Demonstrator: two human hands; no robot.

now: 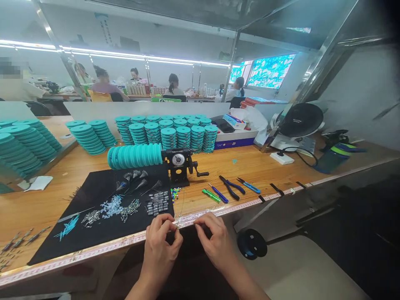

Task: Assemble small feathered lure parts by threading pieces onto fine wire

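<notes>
Over the front edge of the bench, my left hand (162,239) is closed, thumb and forefinger pinching a thin line (183,202). The line runs up toward the hand-cranked winder (179,162), whose shaft carries a row of turquoise foam spools (135,156). My right hand (214,233) is a little to the right, its thumb and fingertips drawn together; whatever is between them is too small to make out. Small coloured beads (175,194) lie just beyond my left hand. On the black mat (93,183) beside them are grey sinkers (157,203), small metal fittings (130,209) and clear sleeves (111,206).
Stacked turquoise spools (168,137) stand behind the winder, more at far left. Right of it lie a green tube (211,195), a blue-handled tool (220,194), pliers (231,187) and blue snips (249,185). A measuring tape (125,241) lines the front edge. Several people sit beyond the partition.
</notes>
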